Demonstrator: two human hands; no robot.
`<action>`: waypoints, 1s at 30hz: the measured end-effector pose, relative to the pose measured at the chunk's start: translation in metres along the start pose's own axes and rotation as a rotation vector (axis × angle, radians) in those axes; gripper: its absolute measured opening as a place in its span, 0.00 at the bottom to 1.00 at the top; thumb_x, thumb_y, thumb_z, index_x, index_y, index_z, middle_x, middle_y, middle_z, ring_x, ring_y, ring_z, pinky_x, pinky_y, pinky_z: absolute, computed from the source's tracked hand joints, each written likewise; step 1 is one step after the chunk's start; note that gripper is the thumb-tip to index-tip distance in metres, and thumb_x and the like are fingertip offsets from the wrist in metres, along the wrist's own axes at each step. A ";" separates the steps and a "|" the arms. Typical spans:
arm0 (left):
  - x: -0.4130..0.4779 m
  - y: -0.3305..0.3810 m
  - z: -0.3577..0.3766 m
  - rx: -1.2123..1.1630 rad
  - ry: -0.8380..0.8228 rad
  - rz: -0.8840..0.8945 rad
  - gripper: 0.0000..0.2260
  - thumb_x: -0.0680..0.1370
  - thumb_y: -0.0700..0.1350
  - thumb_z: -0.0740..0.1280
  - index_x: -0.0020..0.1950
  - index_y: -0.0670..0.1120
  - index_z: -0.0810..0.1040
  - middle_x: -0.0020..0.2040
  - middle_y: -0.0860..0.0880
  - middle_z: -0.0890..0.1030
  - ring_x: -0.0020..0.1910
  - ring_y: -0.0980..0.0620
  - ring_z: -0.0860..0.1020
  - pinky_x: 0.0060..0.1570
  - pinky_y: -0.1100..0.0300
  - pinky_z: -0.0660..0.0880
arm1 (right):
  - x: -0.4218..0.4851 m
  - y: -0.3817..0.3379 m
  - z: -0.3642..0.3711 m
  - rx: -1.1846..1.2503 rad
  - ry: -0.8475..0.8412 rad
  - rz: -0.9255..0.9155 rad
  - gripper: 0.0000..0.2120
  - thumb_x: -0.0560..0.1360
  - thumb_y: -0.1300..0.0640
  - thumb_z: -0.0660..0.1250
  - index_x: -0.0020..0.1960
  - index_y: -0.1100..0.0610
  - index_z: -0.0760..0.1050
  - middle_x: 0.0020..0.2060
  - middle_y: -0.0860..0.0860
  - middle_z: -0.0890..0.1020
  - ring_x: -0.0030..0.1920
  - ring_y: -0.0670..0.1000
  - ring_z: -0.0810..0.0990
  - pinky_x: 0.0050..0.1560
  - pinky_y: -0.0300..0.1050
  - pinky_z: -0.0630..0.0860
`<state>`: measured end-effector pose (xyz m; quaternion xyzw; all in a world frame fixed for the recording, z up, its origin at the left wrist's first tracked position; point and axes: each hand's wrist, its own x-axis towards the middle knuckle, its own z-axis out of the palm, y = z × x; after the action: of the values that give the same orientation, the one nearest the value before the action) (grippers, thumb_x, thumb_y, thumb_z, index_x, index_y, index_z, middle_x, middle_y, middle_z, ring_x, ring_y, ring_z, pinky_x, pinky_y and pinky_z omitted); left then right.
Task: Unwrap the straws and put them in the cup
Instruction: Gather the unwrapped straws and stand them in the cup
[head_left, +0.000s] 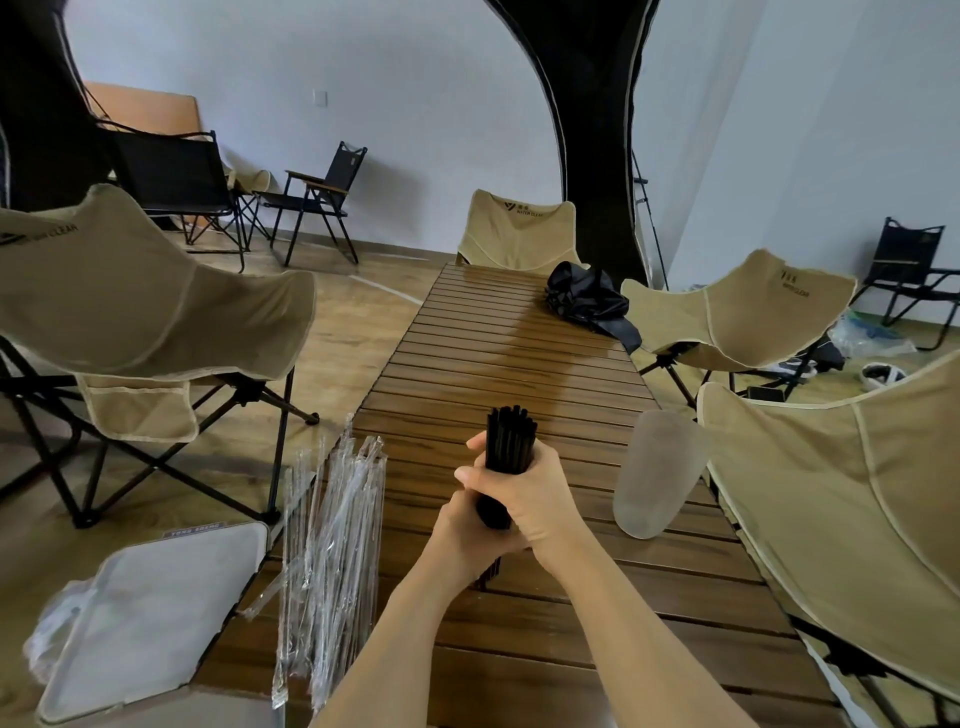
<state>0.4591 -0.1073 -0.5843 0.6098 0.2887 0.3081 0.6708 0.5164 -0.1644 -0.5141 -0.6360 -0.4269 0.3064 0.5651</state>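
Two bare hands are meeting over the middle of a long brown slatted wooden counter (519, 364), and the scene is running like this from left to right. At the far left, a white flat plastic lidded bin (150, 618) is sitting beside the counter's near corner. Just right of it, a heap of clear crinkled plastic straw wrappers (332, 561) is lying along the counter's left edge, partly overhanging it. At centre, the left hand (462, 540) is gripping the lower part of a bundle of black plastic straws (510, 441), its fingers curled tight around it. The right hand (524, 493) is sitting just above and partly over the left, its fingers (475, 475) likewise clamped around the same bundle. The straws are standing nearly upright, their top ends fanning out above the hands and their bottom ends reaching down to the counter. To the right, near the counter's right edge, a frosted translucent plastic cup (657, 473) is lying on its side, well apart from the hands. Farther back on the right, a crumpled black fabric bag (587, 299) is resting on the counter.
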 end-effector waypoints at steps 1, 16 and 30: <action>-0.001 0.001 0.000 0.078 0.024 0.022 0.22 0.63 0.44 0.78 0.54 0.47 0.75 0.49 0.46 0.79 0.57 0.42 0.77 0.61 0.42 0.73 | 0.001 -0.001 -0.001 0.014 0.015 -0.011 0.10 0.67 0.59 0.75 0.44 0.50 0.78 0.41 0.50 0.81 0.48 0.48 0.79 0.45 0.39 0.73; -0.012 -0.010 -0.003 0.349 -0.006 0.013 0.14 0.73 0.44 0.72 0.57 0.46 0.76 0.50 0.49 0.81 0.53 0.52 0.79 0.56 0.56 0.78 | -0.002 0.006 -0.007 -0.067 -0.010 -0.007 0.12 0.72 0.56 0.71 0.33 0.60 0.76 0.26 0.51 0.78 0.34 0.45 0.80 0.48 0.38 0.73; -0.016 0.005 -0.020 0.479 -0.218 0.046 0.18 0.71 0.53 0.74 0.59 0.51 0.77 0.53 0.55 0.82 0.55 0.57 0.79 0.58 0.57 0.77 | -0.001 -0.008 -0.026 -0.021 -0.058 -0.065 0.12 0.76 0.54 0.66 0.39 0.62 0.78 0.31 0.52 0.81 0.36 0.48 0.81 0.44 0.38 0.75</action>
<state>0.4329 -0.1063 -0.5810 0.7873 0.2655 0.1786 0.5271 0.5371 -0.1777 -0.5016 -0.6184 -0.4668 0.3020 0.5554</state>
